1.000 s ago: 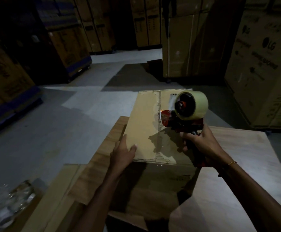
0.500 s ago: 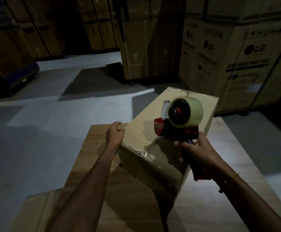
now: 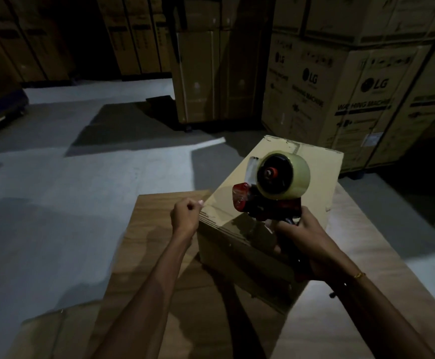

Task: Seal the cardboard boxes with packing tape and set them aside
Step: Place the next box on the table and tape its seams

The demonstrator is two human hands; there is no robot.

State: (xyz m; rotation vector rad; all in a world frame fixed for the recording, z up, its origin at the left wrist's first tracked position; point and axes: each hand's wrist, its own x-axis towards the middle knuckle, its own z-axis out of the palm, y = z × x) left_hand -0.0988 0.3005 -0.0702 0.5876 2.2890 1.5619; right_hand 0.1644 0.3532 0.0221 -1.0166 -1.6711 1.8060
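**Box turned on the table, dispenser held over its near end**

Since half a second ago little has changed: the stacked washing-machine cartons (image 3: 353, 99) stand at the far right as they did, and the cardboard box (image 3: 283, 177) keeps the same skewed lie it took after I swung it round from square a second ago. My view has only drifted a little.

The wooden table (image 3: 159, 255) carries the box on its far right part. The box's long axis runs from the near left corner, by my hands, away toward the far right, and a taped seam shows at its far edge. Its top face is lit; the near side face is in shadow.

My right hand (image 3: 304, 244) is wrapped tight round the handle of the red tape dispenser (image 3: 265, 203), which sits over the near end of the box with its roll of clear tape (image 3: 283, 177) upright and its red front pointing left.

My left hand (image 3: 186, 216) is curled at the box's near left corner, thumb and fingertips pinched together there; whether they hold a tape end I cannot tell.
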